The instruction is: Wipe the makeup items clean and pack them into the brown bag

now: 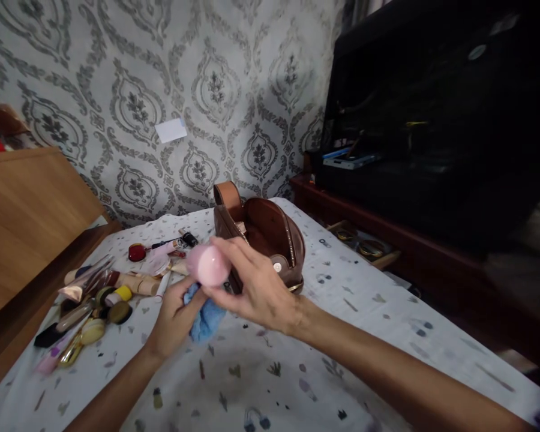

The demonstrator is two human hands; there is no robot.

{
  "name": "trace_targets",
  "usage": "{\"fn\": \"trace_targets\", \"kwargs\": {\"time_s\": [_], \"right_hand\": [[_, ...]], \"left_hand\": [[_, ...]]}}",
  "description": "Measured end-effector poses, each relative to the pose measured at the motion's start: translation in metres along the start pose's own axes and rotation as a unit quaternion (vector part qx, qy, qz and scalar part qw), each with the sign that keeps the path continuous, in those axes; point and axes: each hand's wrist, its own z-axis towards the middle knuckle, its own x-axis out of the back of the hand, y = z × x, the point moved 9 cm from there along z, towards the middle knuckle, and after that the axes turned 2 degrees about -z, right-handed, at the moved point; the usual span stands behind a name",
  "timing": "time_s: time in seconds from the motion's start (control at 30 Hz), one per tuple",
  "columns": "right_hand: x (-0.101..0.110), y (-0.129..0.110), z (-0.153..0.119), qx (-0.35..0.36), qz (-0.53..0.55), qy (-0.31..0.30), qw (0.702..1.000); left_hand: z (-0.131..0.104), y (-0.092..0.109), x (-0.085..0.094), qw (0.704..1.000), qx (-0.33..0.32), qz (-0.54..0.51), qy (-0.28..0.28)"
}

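Note:
A pink container with a rounded, glossy end is gripped between the thumb and fingers of my right hand; its exact kind does not show. Just below it, my left hand pinches a blue cloth, which hangs down close under the pink container. Behind my right hand stands a brown handbag with its zip undone and its strap upright. Left of my hands lies a pile of cosmetics, with tubes, bottles and brushes mixed together.
A patterned white sheet covers the surface. At the left stands a wooden headboard-like panel. On the right, a large black screen rests on a dark red cabinet with a partly pulled-out drawer. A small red-topped item lies near the pile.

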Motion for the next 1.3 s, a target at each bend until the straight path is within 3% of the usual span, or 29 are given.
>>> {"fn": "trace_targets", "kwargs": {"time_s": [0.13, 0.27, 0.4, 0.57, 0.7, 0.8, 0.93, 1.1, 1.3], "right_hand": [[0.032, 0.020, 0.004, -0.057, -0.007, 0.047, 0.997], [0.050, 0.044, -0.001, -0.127, 0.021, 0.072, 0.989], [0.054, 0.065, -0.013, -0.189, 0.070, 0.062, 0.978], [0.053, 0.087, -0.023, -0.233, 0.107, 0.058, 0.965], [0.056, 0.102, -0.013, -0.232, 0.062, 0.071, 0.968], [0.042, 0.112, 0.004, -0.235, -0.041, -0.005, 0.971], [0.001, 0.143, 0.013, -0.307, -0.069, -0.141, 0.939], [-0.031, 0.184, 0.009, -0.396, -0.073, -0.201, 0.893], [-0.044, 0.208, -0.002, -0.481, -0.141, -0.256, 0.827]], "left_hand": [[0.026, 0.028, -0.023, 0.997, -0.066, 0.027, -0.007], [0.037, 0.043, -0.047, 0.983, -0.164, 0.089, 0.002], [0.033, 0.049, -0.058, 0.945, -0.239, 0.220, 0.028], [0.019, 0.052, -0.068, 0.878, -0.340, 0.337, -0.002], [0.013, 0.047, -0.063, 0.876, -0.354, 0.328, 0.008], [0.010, 0.043, -0.060, 0.882, -0.353, 0.311, 0.021], [0.008, 0.039, -0.059, 0.888, -0.351, 0.298, 0.022], [0.007, 0.038, -0.058, 0.887, -0.348, 0.302, 0.021], [0.007, 0.040, -0.058, 0.885, -0.352, 0.304, 0.027]]}}
